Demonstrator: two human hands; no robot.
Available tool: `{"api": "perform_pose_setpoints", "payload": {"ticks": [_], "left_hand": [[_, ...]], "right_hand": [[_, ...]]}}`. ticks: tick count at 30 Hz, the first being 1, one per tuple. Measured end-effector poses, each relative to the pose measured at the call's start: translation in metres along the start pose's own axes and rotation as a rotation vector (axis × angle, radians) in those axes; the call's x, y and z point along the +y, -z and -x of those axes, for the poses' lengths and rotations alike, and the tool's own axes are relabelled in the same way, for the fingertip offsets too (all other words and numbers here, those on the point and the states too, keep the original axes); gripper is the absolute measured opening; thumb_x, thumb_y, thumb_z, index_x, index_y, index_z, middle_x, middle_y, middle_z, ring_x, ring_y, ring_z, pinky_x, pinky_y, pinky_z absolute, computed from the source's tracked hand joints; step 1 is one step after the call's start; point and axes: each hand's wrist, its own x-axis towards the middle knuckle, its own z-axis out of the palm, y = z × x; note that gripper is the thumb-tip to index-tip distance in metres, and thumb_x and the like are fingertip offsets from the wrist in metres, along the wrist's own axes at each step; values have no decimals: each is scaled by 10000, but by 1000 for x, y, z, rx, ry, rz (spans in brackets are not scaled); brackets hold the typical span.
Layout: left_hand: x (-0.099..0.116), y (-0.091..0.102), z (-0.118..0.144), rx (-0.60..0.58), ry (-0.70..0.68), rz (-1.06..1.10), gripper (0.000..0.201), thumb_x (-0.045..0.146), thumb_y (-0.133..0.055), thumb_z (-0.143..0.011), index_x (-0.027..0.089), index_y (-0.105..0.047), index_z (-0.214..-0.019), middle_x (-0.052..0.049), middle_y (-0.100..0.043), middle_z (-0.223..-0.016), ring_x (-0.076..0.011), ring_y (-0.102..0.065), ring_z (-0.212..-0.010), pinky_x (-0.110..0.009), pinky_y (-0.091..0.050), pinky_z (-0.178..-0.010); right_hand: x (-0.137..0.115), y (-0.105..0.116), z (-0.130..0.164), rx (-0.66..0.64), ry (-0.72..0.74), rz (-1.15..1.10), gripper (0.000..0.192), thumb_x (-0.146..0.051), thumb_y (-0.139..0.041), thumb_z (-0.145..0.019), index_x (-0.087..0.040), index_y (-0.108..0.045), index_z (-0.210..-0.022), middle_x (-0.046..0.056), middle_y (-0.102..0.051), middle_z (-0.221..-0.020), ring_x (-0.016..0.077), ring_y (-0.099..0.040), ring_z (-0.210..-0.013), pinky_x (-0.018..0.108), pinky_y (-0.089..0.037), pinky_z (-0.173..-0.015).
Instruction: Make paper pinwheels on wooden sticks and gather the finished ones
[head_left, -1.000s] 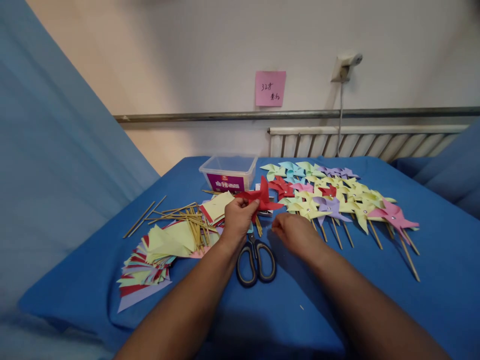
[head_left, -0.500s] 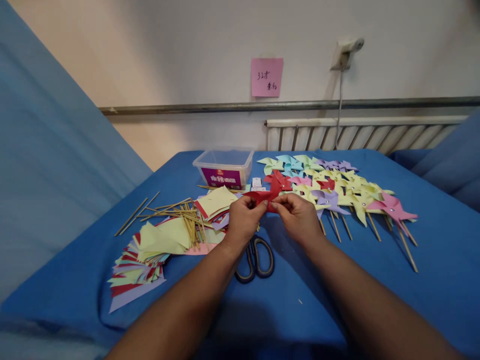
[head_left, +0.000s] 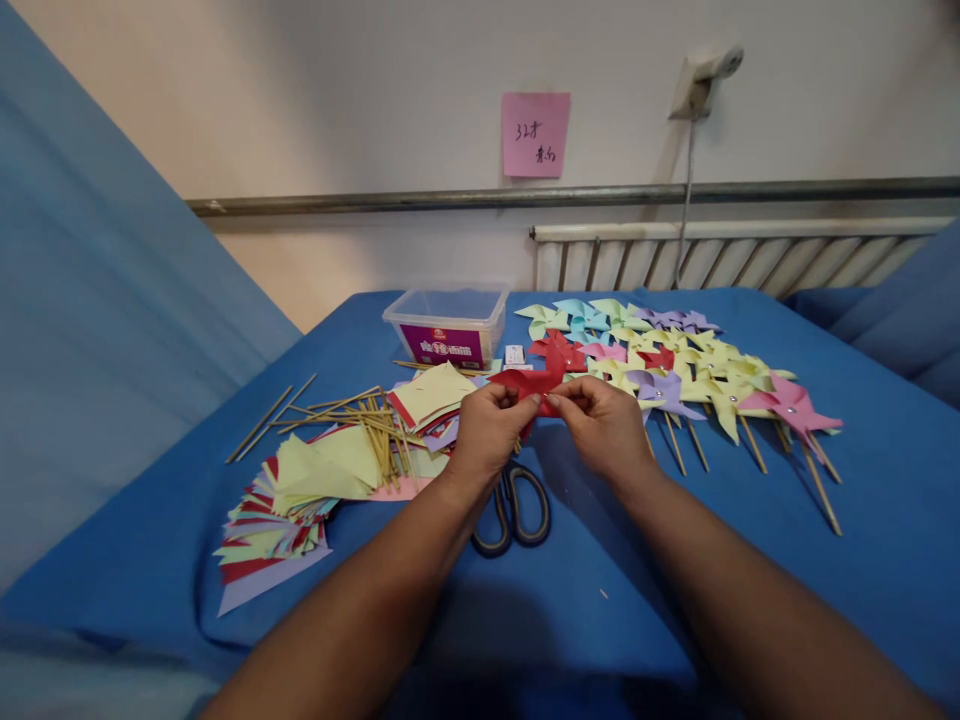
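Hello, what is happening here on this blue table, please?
A person holds a folded red paper pinwheel head between the left hand and the right hand, above black-handled scissors lying on the blue table cover. To the left lie a pile of coloured paper squares and thin wooden sticks. To the right are many finished paper pinwheels on sticks. A clear plastic box stands behind.

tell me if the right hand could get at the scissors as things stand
Probably yes. The scissors lie bare on the blue cloth just below both hands, with nothing over the handles. But the right hand and left hand both pinch the red paper, so it would need to let go first.
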Motion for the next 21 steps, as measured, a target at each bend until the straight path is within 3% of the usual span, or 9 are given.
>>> {"api": "perform_pose_setpoints", "payload": {"ticks": [5,12,21], "left_hand": [[1,-2,1,12,43,71,296,321,-803,-534,159,-556,-550,40,-499,-483,-72,-409,-456,-210,-274,-441],[-1,-2,1,-3,105,103,274,322,-806,-533,146,-608,-603,18,-553,-521,-88,-458,-478,-217,-311,-463],[-2,-1,0,0,-8,-39,206,318,-762,-582,141,-661,-620,9,-570,-530,-104,-470,-489,-226,-310,-464]], "right_hand": [[0,0,1,-6,-18,-12,144,-337,-646,-791,-199,-686,-796,18,-712,-746,159,-644,-671,277,-490,-633],[-2,1,1,-22,-20,16,141,-336,-639,-799,-203,-685,-804,17,-712,-745,160,-642,-662,278,-486,-626],[-5,2,3,6,100,141,125,-311,-616,-824,-209,-684,-799,30,-715,-793,176,-653,-730,296,-504,-688]]}}
